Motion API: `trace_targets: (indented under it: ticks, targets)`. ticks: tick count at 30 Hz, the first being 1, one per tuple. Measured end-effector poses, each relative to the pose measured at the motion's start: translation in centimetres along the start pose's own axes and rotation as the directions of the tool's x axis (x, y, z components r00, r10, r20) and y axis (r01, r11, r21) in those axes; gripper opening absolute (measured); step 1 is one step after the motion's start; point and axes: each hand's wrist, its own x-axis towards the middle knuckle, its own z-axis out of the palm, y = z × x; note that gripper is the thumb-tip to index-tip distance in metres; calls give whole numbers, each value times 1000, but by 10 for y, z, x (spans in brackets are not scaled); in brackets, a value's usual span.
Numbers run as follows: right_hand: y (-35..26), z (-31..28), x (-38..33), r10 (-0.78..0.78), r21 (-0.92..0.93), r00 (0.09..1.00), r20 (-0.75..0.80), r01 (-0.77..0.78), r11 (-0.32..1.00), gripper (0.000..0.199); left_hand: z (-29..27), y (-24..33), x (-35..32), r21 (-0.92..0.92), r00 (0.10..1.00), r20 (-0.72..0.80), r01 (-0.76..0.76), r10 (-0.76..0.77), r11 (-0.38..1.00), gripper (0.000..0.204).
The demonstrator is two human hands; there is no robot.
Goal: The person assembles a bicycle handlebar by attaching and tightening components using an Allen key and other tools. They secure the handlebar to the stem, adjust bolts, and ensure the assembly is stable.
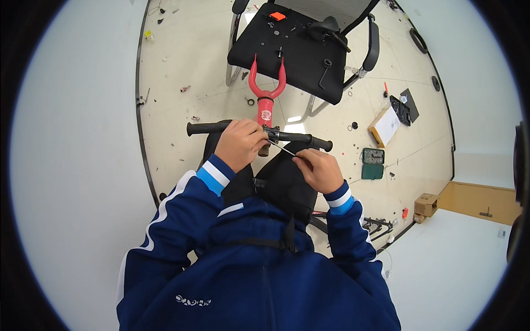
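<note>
A small red bicycle fork [266, 102] with a black handlebar [294, 137] clamped across it lies in front of my lap, its prongs pointing at the chair. My right hand [319, 170] pinches one end of a thin metal rod [282, 148], which looks like a hex key. The rod's other end reaches the stem clamp [272, 132] in the handlebar's middle. My left hand [240, 144] is closed over the bar just left of the clamp, with its fingertips by the rod's end. What those fingers grip is hidden.
Ahead stands a black office chair [259, 52]; on it lie a bicycle saddle [324, 28], a wrench-like tool [326, 73] and small parts. On the floor at right are a green case [372, 164], a black tool case [401, 110] and a cardboard box [426, 204]. Small parts are scattered at left.
</note>
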Motion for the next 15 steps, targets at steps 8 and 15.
trace_targets:
  ticks: [8, 15]
  targets:
    - [2, 1, -1, -10, -8, 1000, -14, 10, 1000, 12, -2, 9, 7, 215, 977, 213, -65, 18, 974, 10]
    - [-5, 8, 0, -25, -52, 997, -69, 21, 998, 11, -4, 7, 6, 258, 968, 240, -139, 76, 956, 14]
